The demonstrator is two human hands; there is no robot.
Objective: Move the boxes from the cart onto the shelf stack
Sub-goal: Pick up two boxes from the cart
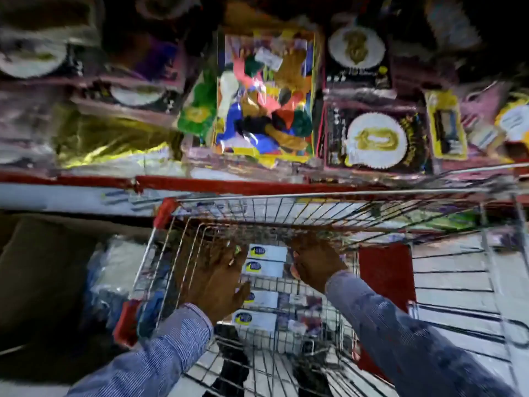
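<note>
Several white boxes with a blue and yellow logo lie in the wire cart (pixel 300 202). The two far ones (pixel 267 260) sit between my hands; two more (pixel 259 309) lie nearer me. My left hand (pixel 213 277) reaches down inside the cart with fingers spread, against the left end of the far boxes. My right hand (pixel 315 263) is on their right end, fingers curled. Whether the hands grip the boxes is unclear through the blur.
Beyond the cart runs a shelf with a red edge (pixel 229 183), stocked with a bag of coloured balloons (pixel 264 96) and packs of number candles (pixel 375 141). A red panel (pixel 385 279) hangs on the cart's right side. Dark bags lie on the floor at left.
</note>
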